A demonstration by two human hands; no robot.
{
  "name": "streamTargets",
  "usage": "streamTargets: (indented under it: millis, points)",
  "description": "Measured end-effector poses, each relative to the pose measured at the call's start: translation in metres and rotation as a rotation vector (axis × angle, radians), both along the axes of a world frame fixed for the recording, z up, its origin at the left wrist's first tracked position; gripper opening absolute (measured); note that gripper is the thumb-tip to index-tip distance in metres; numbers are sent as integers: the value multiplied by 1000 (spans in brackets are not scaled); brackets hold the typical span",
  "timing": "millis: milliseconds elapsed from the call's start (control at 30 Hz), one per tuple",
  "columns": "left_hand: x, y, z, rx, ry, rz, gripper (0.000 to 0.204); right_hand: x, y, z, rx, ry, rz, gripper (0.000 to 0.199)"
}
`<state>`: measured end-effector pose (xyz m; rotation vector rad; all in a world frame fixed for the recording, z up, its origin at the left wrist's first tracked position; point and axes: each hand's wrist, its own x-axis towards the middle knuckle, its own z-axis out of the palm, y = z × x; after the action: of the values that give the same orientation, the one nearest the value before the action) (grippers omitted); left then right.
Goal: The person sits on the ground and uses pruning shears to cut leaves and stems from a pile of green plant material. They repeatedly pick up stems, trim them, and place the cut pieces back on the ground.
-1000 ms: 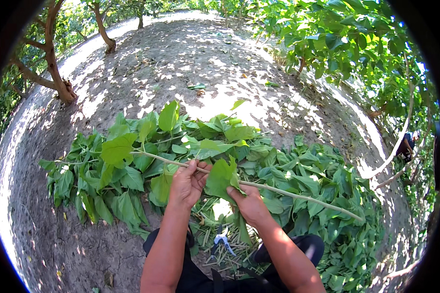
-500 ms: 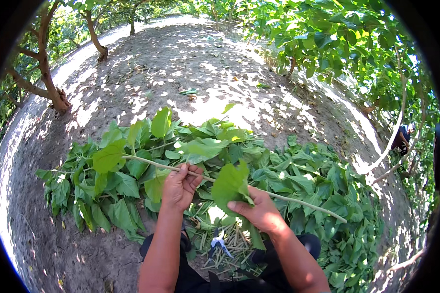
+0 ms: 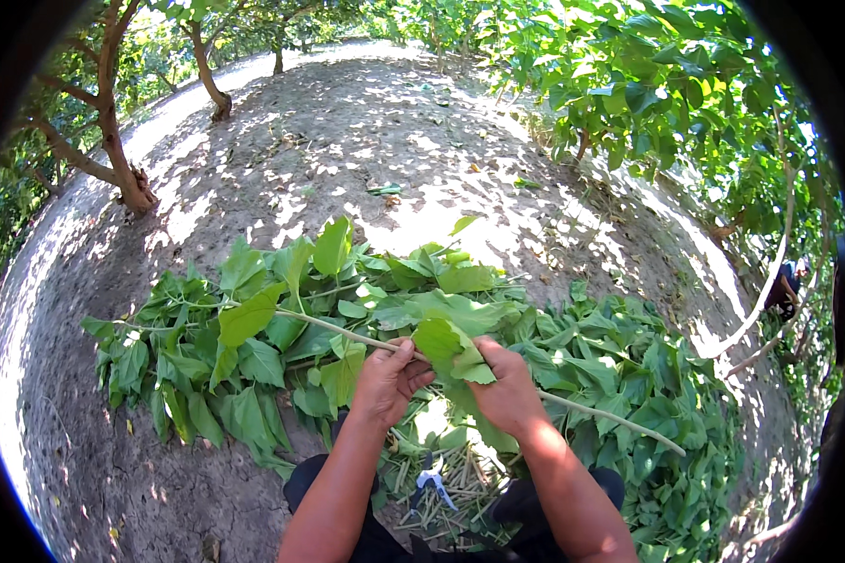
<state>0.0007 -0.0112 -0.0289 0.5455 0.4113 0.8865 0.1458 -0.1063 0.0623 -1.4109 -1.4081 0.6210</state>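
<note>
A long pale leafy branch (image 3: pixel 610 416) slants across in front of me, its bare end low at the right. My left hand (image 3: pixel 392 383) is closed round its middle, fingers curled under the stem. Close to its right, my right hand (image 3: pixel 507 387) is closed where the stem passes, with broad green leaves (image 3: pixel 449 345) bunched against its thumb; these hide part of its grip. Toward the left end, one large leaf (image 3: pixel 250 317) still stands on the branch. Below my hands, pruning shears (image 3: pixel 433 482) with pale blue-white handles lie on the ground.
A heap of leafy cuttings (image 3: pixel 244 375) spreads on the left, and a larger leaf pile (image 3: pixel 648 385) on the right. Short cut stems (image 3: pixel 460 507) are scattered between my knees. A tree trunk (image 3: pixel 127 174) rises at the far left; leafy shrubs (image 3: pixel 667 84) border the right.
My left hand has moved right along the branch, closer to my right hand. The leaves by my right hand are now folded and bunched. The view has shifted slightly.
</note>
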Motion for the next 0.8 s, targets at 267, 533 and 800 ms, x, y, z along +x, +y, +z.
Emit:
streamTargets:
  millis: [267,533,800]
  points:
    - [8,-10,-8,2,69,-71,22,-16,42,-7,-197,693,12,19]
    - [7,-18,9,-32,114,-75,22,-17,41,-31,53,672,-34,18]
    - [5,-13,3,-25,182,-66,20,-10,35,-33,92,621,-36,18]
